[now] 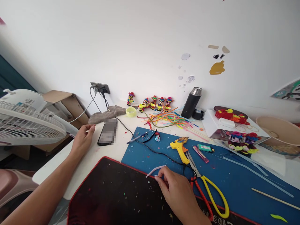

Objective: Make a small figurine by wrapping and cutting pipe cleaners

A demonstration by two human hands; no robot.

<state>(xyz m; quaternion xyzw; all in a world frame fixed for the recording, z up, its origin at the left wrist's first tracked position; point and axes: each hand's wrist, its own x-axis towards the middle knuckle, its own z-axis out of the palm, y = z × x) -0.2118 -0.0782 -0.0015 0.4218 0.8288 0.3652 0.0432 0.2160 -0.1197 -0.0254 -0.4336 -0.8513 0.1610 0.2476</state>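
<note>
My right hand [174,187] is above the dark mat's edge, with finger and thumb closed on a short, bent, pale lavender pipe cleaner [154,169]. The strip's free end points left. My left hand [84,137] lies near the left table edge beside a phone [107,132], fingers loosely bent and nothing visible in them. Just past my right hand are yellow-and-red-handled scissors [205,184], partly covered by the hand, and a yellow hot glue gun [180,148] with a black cord. A small figure piece [157,136] and a pen [137,137] lie on the blue mat [215,168].
Several finished figurines [161,103] line the wall behind a pile of coloured pipe cleaners [166,118]. A black thermos [191,103] stands by a white box [211,128]. A fan [32,118] is at left. Clear glue sticks [257,176] and a wooden stick [275,198] lie at right.
</note>
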